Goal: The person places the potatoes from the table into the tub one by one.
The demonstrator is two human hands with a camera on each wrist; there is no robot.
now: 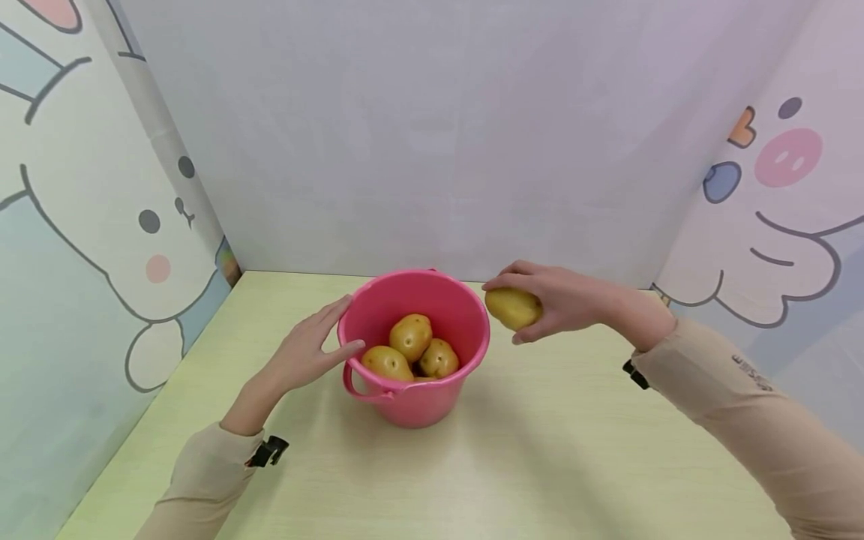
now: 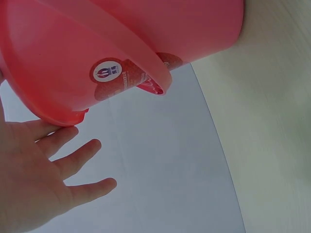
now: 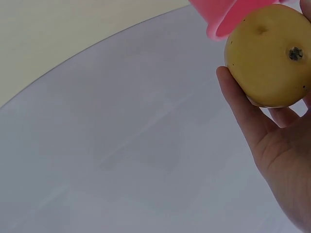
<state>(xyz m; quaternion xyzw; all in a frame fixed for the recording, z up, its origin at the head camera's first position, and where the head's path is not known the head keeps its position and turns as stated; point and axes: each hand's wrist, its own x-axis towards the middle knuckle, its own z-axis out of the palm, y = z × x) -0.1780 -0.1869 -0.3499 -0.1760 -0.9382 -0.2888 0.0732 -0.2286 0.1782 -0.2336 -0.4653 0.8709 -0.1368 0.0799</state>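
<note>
A pink bucket (image 1: pixel 418 405) stands on the table with several yellow potatoes (image 1: pixel 410 337) inside. My left hand (image 1: pixel 307 352) touches the bucket's left rim with its fingers spread and mostly straight; in the left wrist view, fingers of the left hand (image 2: pixel 39 170) meet the rim of the bucket (image 2: pixel 58 58). Just right of the bucket, my right hand (image 1: pixel 563 300) grips another potato (image 1: pixel 513 307) between thumb and fingers, at about rim height. The right wrist view shows this potato (image 3: pixel 267 58) close up in the right hand (image 3: pixel 286 155), with a dark spot on its skin.
The bucket's handle (image 1: pixel 367 396) hangs down at its front left. A pale wood-patterned table (image 1: pixel 574 450) lies beneath. Behind it rises a plain white wall (image 1: pixel 439 150), and cartoon-printed panels (image 1: pixel 101 225) flank both sides.
</note>
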